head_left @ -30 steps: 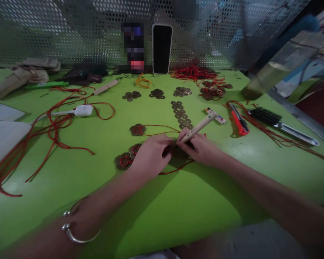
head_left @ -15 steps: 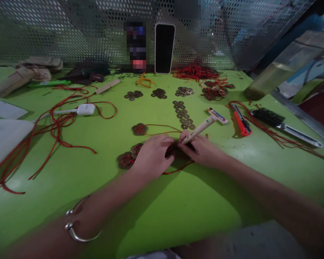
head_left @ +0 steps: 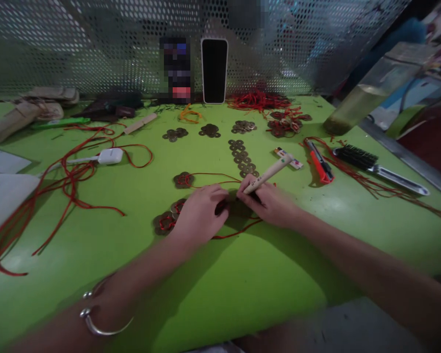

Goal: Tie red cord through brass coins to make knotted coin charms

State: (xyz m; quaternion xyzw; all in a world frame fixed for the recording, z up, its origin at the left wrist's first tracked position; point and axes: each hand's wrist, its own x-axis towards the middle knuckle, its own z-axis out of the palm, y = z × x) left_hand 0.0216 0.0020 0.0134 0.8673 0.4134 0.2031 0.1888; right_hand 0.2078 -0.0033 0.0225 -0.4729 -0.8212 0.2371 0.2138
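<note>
No text can be read for certain. The pale pen (head_left: 267, 175), near the middle, bears small dark characters along its barrel and a green mark towards its upper end, all too small to make out. The lighter (head_left: 281, 153) to the right carries coloured print, illegible. The far left phone's screen (head_left: 177, 73) is pixelated.

Coins (head_left: 241, 158) dull metal; pen (head_left: 267, 175) smooth, matt; bracelet (head_left: 85, 312) polished metal (bright glints); tabletop (head_left: 213, 289) smooth, glossy.
</note>
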